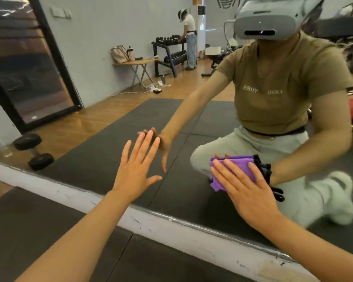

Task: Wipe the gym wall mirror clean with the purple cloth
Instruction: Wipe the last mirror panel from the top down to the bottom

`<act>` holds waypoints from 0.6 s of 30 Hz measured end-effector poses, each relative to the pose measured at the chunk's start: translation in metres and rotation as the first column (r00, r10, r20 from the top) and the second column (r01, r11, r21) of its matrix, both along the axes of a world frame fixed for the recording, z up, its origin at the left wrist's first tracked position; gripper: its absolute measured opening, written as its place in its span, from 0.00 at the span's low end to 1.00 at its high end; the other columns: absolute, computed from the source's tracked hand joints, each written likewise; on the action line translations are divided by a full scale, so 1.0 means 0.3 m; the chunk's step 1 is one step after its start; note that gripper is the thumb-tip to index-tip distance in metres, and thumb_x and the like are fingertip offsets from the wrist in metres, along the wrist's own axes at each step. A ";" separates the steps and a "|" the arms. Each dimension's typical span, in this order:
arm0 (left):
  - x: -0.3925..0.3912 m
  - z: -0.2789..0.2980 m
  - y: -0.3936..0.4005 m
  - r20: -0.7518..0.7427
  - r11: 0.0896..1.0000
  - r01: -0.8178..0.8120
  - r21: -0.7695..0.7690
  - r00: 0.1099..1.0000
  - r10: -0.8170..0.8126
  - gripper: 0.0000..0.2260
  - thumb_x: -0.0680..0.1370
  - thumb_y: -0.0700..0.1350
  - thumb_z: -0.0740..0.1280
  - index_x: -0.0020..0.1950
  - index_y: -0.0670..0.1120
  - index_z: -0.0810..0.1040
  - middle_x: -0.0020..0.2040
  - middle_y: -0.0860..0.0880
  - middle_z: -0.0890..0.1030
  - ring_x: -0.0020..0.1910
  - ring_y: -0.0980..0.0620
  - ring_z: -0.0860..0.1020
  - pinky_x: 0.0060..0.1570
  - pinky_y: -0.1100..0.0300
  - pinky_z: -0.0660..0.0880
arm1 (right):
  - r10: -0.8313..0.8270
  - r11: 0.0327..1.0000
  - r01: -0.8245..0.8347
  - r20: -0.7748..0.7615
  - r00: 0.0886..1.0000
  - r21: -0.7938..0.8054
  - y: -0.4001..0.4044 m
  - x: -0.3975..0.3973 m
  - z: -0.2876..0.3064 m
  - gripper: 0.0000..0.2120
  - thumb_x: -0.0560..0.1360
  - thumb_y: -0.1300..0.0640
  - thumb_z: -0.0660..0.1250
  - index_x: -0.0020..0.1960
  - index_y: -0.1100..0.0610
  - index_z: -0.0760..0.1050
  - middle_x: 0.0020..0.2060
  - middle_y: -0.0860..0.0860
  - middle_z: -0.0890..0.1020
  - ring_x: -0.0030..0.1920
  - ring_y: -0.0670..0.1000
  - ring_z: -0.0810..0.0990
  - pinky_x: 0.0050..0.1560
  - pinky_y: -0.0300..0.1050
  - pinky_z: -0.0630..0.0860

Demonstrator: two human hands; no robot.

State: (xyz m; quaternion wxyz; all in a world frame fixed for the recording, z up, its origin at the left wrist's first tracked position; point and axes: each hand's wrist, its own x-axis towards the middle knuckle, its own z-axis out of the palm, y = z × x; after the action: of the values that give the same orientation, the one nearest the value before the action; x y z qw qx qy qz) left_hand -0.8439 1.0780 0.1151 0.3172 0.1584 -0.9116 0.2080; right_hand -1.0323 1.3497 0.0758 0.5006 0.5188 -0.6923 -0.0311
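In the head view, the right hand [250, 188] lies flat with fingers straight and spread, pressing the folded purple cloth [235, 169] against the lower part of the wall mirror [181, 110]. The left hand [137, 165] is open too, fingers extended and splayed, its fingertips [149, 137] meeting their reflection on the glass.

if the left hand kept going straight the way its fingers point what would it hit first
Most likely the mirror itself: the left hand has straight, spread fingers whose tips appear to meet their own reflection, so nothing seems to lie between them and the glass.
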 end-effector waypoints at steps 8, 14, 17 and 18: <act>-0.002 0.013 -0.177 0.074 0.968 0.208 -0.138 0.977 -0.200 0.70 0.56 0.60 0.84 0.83 0.49 0.40 0.83 0.48 0.38 0.82 0.49 0.40 0.78 0.43 0.43 | -0.024 0.993 0.023 0.013 1.000 0.114 -0.183 0.097 -0.069 0.52 0.69 0.65 0.74 0.83 0.54 0.47 0.82 0.50 0.48 0.82 0.52 0.46 0.80 0.56 0.37; -0.018 0.013 -0.248 0.093 0.931 0.253 -0.261 0.967 -0.237 0.69 0.57 0.68 0.79 0.83 0.49 0.39 0.83 0.48 0.37 0.81 0.49 0.39 0.78 0.46 0.37 | -0.013 0.937 0.049 -0.104 0.994 0.346 -0.398 0.176 -0.147 0.51 0.73 0.56 0.67 0.81 0.58 0.33 0.81 0.54 0.36 0.81 0.56 0.34 0.78 0.58 0.30; -0.027 0.007 -0.263 0.086 0.914 0.275 -0.299 0.962 -0.261 0.64 0.62 0.70 0.75 0.83 0.48 0.39 0.82 0.47 0.36 0.81 0.48 0.38 0.77 0.46 0.39 | -0.081 0.899 0.132 -0.138 0.987 0.419 -0.468 0.230 -0.176 0.45 0.76 0.55 0.58 0.81 0.59 0.30 0.79 0.56 0.31 0.79 0.58 0.29 0.75 0.61 0.24; -0.028 0.004 -0.266 0.088 0.911 0.279 -0.304 0.960 -0.265 0.64 0.62 0.70 0.75 0.83 0.48 0.39 0.82 0.47 0.36 0.81 0.48 0.38 0.77 0.45 0.39 | -0.087 0.895 0.142 -0.147 0.985 0.422 -0.473 0.239 -0.179 0.44 0.77 0.55 0.57 0.81 0.59 0.31 0.79 0.56 0.31 0.78 0.58 0.28 0.74 0.61 0.24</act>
State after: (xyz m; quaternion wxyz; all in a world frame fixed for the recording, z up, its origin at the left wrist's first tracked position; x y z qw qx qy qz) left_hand -0.8521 0.9983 0.1162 0.3438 -0.0271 -0.8870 0.3071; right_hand -0.9606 1.2079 0.0223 0.4129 0.5720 -0.6650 -0.2450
